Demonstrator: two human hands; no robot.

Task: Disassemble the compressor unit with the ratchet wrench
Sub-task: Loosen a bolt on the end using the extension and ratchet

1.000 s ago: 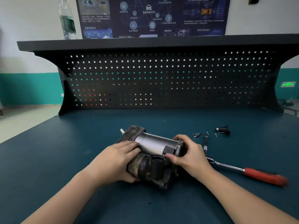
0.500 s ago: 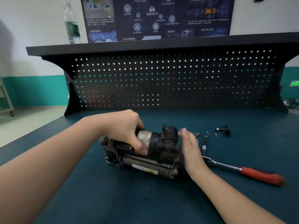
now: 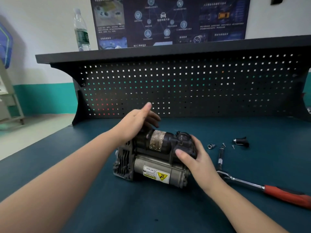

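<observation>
- We see one compressor unit lying on its side near the middle of the dark blue worktop, its yellow warning label facing us.
- Our left hand hovers over the far left end of the unit with fingers straight and spread, gripping nothing; we cannot tell whether the palm touches the housing.
- Our right hand is curled round the black right end of the unit, thumb on the near face and fingers wrapped over the far side.
- One ratchet wrench with a red handle lies on the worktop to the right, its head just beside our right wrist, with one extension bar running away from us.
- Farther right lie one small silver socket, two tiny screws and one black fitting, all apart from the unit.
- One water bottle stands on the shelf above the pegboard, at the far left.
</observation>
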